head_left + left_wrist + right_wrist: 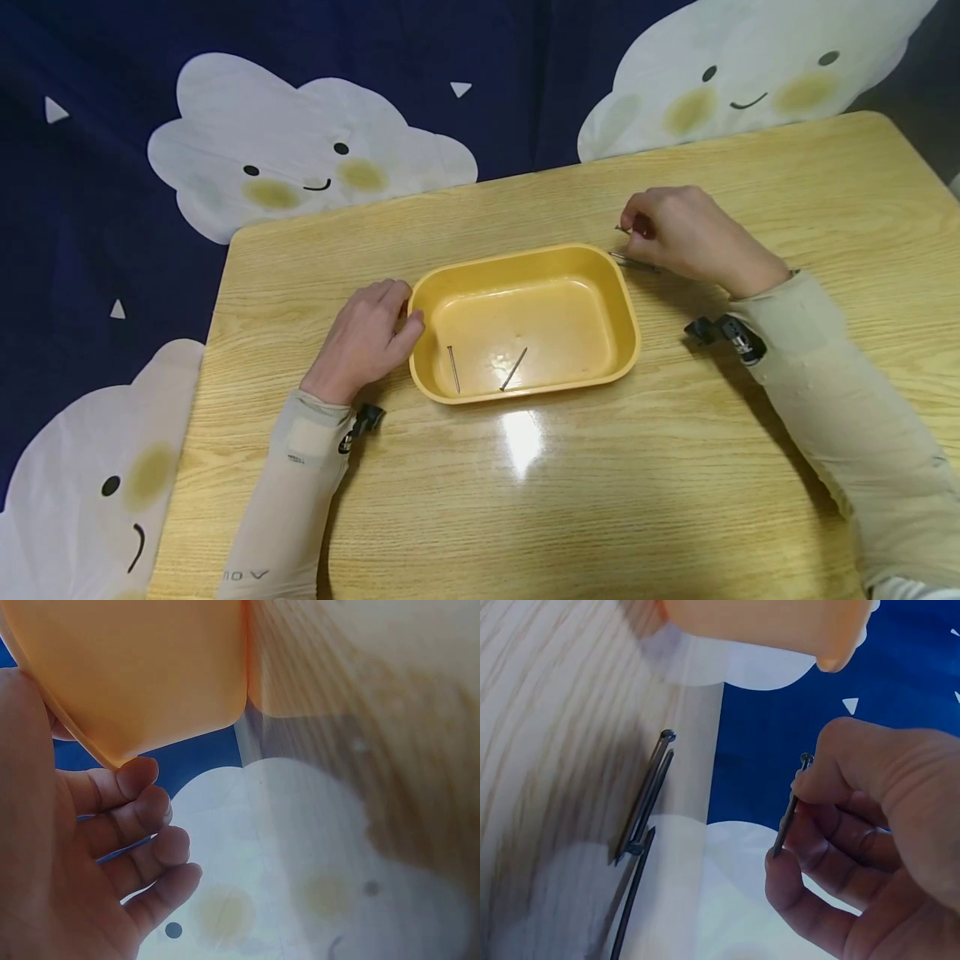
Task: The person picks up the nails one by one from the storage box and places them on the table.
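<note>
A yellow plastic tray [517, 312] stands on the table with two nails inside, one nail [453, 371] near its left end and another nail [513, 369] by the front wall. My left hand [363, 337] holds the tray's left rim between thumb and fingers; the other fingers curl loosely below the rim in the left wrist view. Beyond the tray's right end, my right hand [690, 237] pinches a nail [783, 832] between thumb and fingertips, above the table. Beneath and beside that hand, several loose nails [641, 802] lie close together on the wood.
The wooden table [480, 517] has its far edge against a dark blue curtain [525, 83] printed with white smiling clouds. Small black cameras are strapped to both wrists, the right camera [738, 337] and the left camera [363, 425], over beige sleeves.
</note>
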{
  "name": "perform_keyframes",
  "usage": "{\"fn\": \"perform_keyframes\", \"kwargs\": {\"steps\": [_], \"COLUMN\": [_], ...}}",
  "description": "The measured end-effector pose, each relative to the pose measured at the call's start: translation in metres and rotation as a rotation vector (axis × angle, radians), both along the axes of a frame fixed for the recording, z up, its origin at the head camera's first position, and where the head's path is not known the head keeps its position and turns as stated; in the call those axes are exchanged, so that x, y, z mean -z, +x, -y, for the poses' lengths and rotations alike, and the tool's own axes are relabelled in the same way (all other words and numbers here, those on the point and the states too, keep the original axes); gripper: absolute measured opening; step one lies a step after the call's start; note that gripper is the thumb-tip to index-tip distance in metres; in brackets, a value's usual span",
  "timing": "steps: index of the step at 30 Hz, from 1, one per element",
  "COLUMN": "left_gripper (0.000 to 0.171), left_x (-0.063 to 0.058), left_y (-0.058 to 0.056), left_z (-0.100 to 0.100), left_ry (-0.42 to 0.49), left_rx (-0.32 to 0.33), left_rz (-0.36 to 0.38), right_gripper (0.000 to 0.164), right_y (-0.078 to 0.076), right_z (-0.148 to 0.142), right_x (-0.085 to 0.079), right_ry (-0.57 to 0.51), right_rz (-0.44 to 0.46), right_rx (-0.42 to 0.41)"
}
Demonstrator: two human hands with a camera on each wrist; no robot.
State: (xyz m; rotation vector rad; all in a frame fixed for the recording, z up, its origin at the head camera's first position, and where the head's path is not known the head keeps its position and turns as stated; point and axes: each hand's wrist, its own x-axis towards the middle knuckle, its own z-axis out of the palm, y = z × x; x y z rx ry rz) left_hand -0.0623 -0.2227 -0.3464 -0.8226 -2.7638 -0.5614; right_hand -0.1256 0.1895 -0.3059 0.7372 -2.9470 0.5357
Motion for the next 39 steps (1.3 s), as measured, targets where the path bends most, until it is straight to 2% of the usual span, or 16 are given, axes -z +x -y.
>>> {"fn": "perform_keyframes", "kwargs": {"steps": [24, 39], "left_gripper": [0.021, 0.021], "left_x": [0.000, -0.001], "left_y": [0.000, 0.000], "left_z": [0.000, 0.001], "left_ry": [0.003, -0.005], "left_rx": [-0.002, -0.008], "left_rz": [0.008, 0.021], "right_gripper": [0.017, 0.016], "right_y": [-0.012, -0.017], "right_z": [-0.009, -0.013], "right_x": [0.017, 0.026], "right_ry": [0.066, 0.080], "right_rz": [0.153, 0.205], "right_rx": [0.043, 0.055]}}
